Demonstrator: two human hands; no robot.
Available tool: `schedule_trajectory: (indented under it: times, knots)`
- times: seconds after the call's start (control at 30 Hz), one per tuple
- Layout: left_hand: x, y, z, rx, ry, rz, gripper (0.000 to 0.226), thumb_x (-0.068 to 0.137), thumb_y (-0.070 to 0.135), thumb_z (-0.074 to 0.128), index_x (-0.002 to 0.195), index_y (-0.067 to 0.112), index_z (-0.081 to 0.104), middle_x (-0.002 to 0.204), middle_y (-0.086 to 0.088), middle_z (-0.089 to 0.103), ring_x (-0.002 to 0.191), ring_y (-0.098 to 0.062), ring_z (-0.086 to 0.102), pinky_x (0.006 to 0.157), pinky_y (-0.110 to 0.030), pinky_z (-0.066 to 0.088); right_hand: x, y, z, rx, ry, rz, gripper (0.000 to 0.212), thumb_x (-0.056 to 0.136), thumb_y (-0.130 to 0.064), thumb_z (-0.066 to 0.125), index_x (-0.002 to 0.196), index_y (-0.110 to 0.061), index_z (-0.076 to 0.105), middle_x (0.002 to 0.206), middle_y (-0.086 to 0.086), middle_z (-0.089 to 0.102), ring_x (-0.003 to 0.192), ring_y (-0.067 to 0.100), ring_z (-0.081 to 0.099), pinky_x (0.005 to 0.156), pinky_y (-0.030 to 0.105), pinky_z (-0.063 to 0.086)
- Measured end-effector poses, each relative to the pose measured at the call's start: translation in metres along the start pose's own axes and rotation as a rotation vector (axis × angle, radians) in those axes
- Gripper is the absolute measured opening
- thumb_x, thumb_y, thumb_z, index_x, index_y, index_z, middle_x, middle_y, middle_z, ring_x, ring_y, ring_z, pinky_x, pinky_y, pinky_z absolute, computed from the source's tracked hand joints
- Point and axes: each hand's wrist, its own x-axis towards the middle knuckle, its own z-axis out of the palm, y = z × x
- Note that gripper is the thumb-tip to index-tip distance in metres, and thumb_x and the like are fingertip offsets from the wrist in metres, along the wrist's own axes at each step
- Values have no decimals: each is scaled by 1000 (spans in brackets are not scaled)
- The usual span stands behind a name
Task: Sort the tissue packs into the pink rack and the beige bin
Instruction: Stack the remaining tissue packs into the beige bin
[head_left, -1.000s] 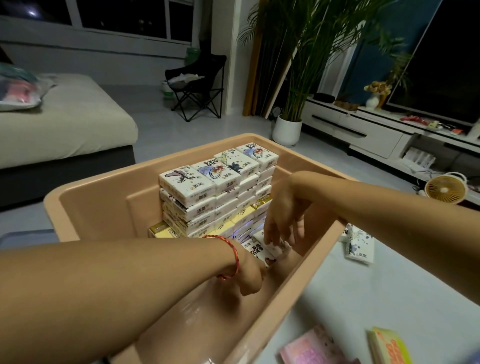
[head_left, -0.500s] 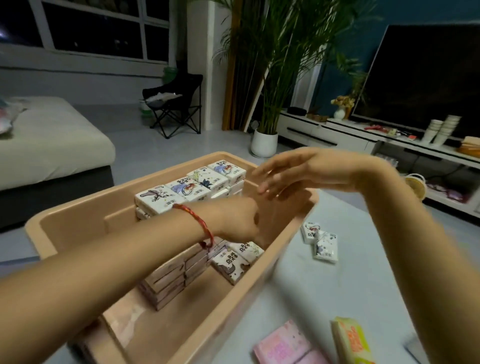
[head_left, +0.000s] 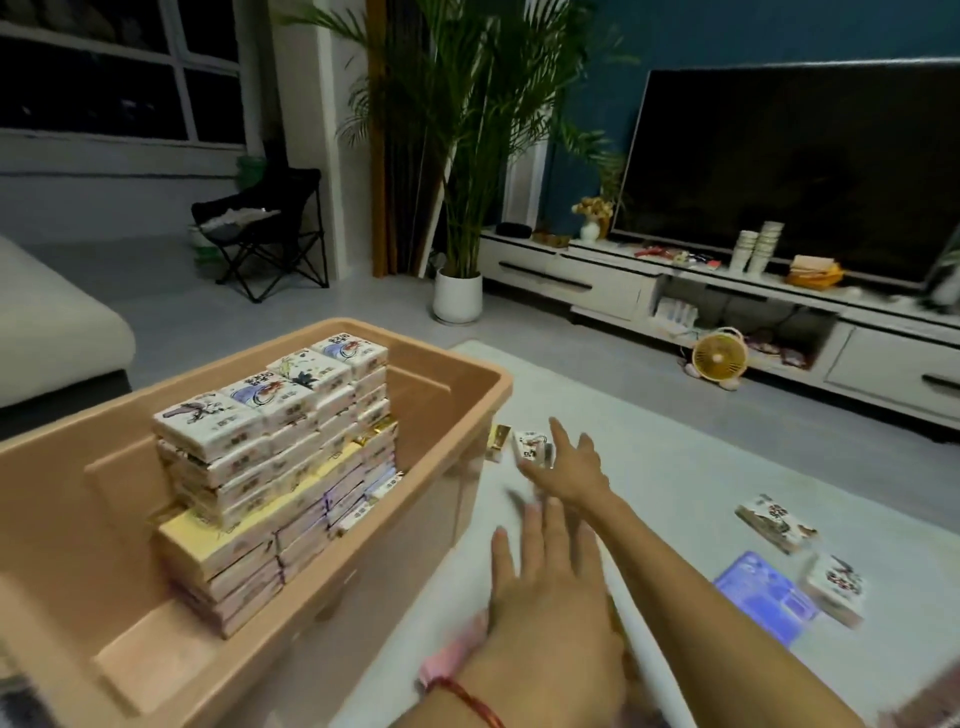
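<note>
Head view looks down over both my arms, stretched across the pale counter (head_left: 675, 457) just right of the beige bin (head_left: 467, 366). My right grip (head_left: 569, 467) is the farther out, fingers spread and straight, holding nothing. Its fingertips sit at the near edge of a white printed tissue pack (head_left: 530, 446), and I cannot tell whether they touch it. That pack lies ahead and a little to the left of the right grip, near the bin's right-hand corner, with a small gold pack (head_left: 498, 441) between it and the bin wall. It is blurred and partly covered, so I cannot be sure which way its long axis runs. My left grip (head_left: 550, 587) is nearer to me, flat and open with nothing in it, and a pink pack (head_left: 457, 656) peeps out beside its wrist. The right is plainly the closer one to the white pack, so I judge it should close on that pack and carry it left over the rim to the stacked packs (head_left: 270, 421) in the bin. A loose white pack (head_left: 776, 522) and a blue pack (head_left: 756, 595) lie well apart on the far side of my right forearm. No pink rack shows.
</note>
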Motion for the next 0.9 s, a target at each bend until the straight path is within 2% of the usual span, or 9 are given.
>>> schedule_trajectory:
  times: [0.07,0.1,0.2,0.33,0.5,0.63,0.7,0.77,0.9]
  knots:
    - [4,-14,-3,28,104,-39,75,92,29,50,149,9,6,156,-15,-6,144,-31,-5,116,-44,3,9,-4,7,-62,-32,-3,72,90,-51,47,149,-30,10,155,16,5,139,36,18,110,48,23]
    - [5,-22,1,51,207,-28,82,79,32,66,145,4,26,152,-21,18,141,-35,19,113,-45,22,13,-4,15,-144,-39,-13,66,92,-50,43,148,-30,15,154,14,9,138,34,22,109,47,23]
    - [5,-40,11,38,360,78,78,33,31,86,107,11,69,113,-13,67,100,-27,66,79,-39,56,19,0,40,-359,166,-43,45,93,-40,39,135,-22,39,136,12,39,122,30,40,97,42,33]
    - [-6,-46,7,34,455,182,65,31,41,82,94,23,73,104,0,70,93,-14,69,73,-25,56,16,2,46,-79,293,-18,34,90,-30,46,120,-12,47,116,15,48,107,31,47,88,38,42]
    - [-55,-47,-35,-172,617,368,31,68,38,42,88,32,64,100,11,67,98,-3,55,74,-16,49,-15,-6,-10,646,520,113,38,79,-28,67,108,-8,51,105,13,61,87,26,57,71,29,43]
    - [-75,-90,-104,-64,736,333,25,83,38,44,102,31,59,106,13,61,102,-2,49,85,-14,36,-77,-56,-73,796,395,-363,43,78,-18,72,112,-21,45,100,2,55,71,7,55,50,14,45]
    - [-69,-102,-131,-366,621,59,24,84,55,51,104,43,52,102,23,58,94,7,52,80,-6,38,-113,-88,-90,711,173,-655,50,76,-14,74,114,-26,43,100,-8,54,79,2,60,55,13,50]
    - [-61,-109,-143,-822,401,-184,40,77,59,56,109,34,52,98,14,64,89,-1,62,80,-23,52,-139,-117,-95,586,12,-862,52,73,-19,76,111,-34,44,100,-16,54,91,-3,59,65,17,55]
    - [-56,-126,-153,-1090,306,-311,18,89,26,58,101,13,59,78,-4,65,61,-12,64,62,-25,56,-159,-162,-85,377,-81,-1036,52,68,-34,74,108,-44,42,99,-25,54,96,-2,57,77,19,53]
